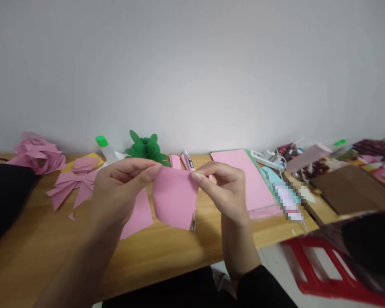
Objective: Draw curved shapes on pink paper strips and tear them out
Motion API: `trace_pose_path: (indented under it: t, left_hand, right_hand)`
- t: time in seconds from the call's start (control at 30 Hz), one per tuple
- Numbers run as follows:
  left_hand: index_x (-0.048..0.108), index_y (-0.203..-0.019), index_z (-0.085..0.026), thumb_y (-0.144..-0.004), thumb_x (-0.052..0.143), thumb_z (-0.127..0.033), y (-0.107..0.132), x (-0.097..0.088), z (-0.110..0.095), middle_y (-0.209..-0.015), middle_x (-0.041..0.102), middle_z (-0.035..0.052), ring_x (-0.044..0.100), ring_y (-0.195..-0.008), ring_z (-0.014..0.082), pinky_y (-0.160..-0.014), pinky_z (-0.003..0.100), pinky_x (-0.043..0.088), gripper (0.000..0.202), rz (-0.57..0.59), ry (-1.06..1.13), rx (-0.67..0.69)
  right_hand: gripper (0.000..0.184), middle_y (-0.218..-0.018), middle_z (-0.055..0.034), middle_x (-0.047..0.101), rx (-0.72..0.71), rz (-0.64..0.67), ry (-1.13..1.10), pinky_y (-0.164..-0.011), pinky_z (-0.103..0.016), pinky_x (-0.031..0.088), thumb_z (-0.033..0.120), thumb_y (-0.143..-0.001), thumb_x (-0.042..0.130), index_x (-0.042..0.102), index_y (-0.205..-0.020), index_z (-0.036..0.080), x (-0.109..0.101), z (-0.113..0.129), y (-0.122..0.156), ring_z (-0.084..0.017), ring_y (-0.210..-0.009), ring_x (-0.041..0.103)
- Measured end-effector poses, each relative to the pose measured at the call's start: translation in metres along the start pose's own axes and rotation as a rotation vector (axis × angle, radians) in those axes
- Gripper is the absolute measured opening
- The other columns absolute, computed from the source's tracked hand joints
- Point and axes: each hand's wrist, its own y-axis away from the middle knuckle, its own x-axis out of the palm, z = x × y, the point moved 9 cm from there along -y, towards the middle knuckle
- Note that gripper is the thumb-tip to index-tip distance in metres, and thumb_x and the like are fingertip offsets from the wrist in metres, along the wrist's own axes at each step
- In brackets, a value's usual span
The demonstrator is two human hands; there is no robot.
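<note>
Between my two hands, raised above the wooden table (pixel 173 256), hangs a small sheet of pink paper (pixel 175 199) with a slightly curved surface. My left hand (pixel 125 186) pinches its upper left corner between thumb and fingers. At the upper right corner, my right hand (pixel 223 184) grips it the same way. Behind my left hand another pink paper piece (pixel 141 216) lies flat on the table, partly covered. A pink paper bow (pixel 75 184) lies to the left of my left hand. The lower end of a thin tool shows behind the held paper, too blurred to name.
Crumpled pink paper flowers (pixel 38 154), a green-capped glue bottle (pixel 102 145) and a green paper shape (pixel 146 147) stand along the wall. Stacked pink sheets (pixel 244 177), a power strip (pixel 268 159) and a brown board (pixel 349 188) lie right. A red stool (pixel 324 269) stands below.
</note>
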Motion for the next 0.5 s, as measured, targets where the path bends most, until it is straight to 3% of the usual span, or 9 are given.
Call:
trace_pose_path:
  t: [0.17, 0.27, 0.37, 0.5]
  left_hand:
    - [0.076, -0.059, -0.023, -0.05, 0.081, -0.018, 0.023, -0.007, 0.035, -0.06, 0.072, -0.0035, 0.062, -0.061, 0.0113, -0.061, 0.02, 0.054, 0.012, -0.041, -0.085, -0.237]
    - [0.075, -0.059, -0.023, -0.049, 0.082, -0.019, 0.041, -0.006, 0.054, -0.063, 0.071, -0.0029, 0.062, -0.063, 0.0134, -0.063, 0.023, 0.055, 0.014, -0.04, -0.116, -0.351]
    - [0.075, -0.061, -0.023, -0.054, 0.082, -0.024, 0.049, 0.004, 0.065, -0.065, 0.071, -0.0018, 0.062, -0.067, 0.0145, -0.064, 0.022, 0.054, 0.01, 0.051, -0.169, -0.369]
    - [0.075, -0.064, -0.023, -0.061, 0.081, -0.032, 0.049, 0.015, 0.075, -0.069, 0.072, -0.0021, 0.062, -0.069, 0.0133, -0.061, 0.018, 0.05, 0.011, 0.158, -0.335, -0.296]
  right_hand:
    - [0.016, -0.06, 0.0019, 0.068, 0.217, 0.046, -0.051, -0.052, -0.026, 0.043, 0.029, -0.078, 0.073, 0.071, -0.064, 0.021, 0.007, -0.036, 0.035, -0.01, -0.053, 0.055]
    - [0.019, -0.059, 0.0019, 0.067, 0.33, 0.0, -0.078, -0.049, -0.025, 0.04, 0.034, -0.077, 0.074, 0.071, -0.064, 0.021, 0.001, -0.058, 0.062, -0.01, -0.049, 0.051]
    - [0.023, -0.055, 0.0028, 0.064, 0.401, -0.045, -0.11, -0.05, -0.026, 0.041, 0.039, -0.075, 0.076, 0.07, -0.062, 0.021, -0.007, -0.073, 0.08, -0.01, -0.049, 0.05]
    - [0.026, -0.051, 0.0043, 0.06, 0.471, -0.091, -0.228, -0.049, -0.025, 0.042, 0.043, -0.072, 0.077, 0.068, -0.059, 0.022, -0.017, -0.087, 0.092, -0.009, -0.046, 0.049]
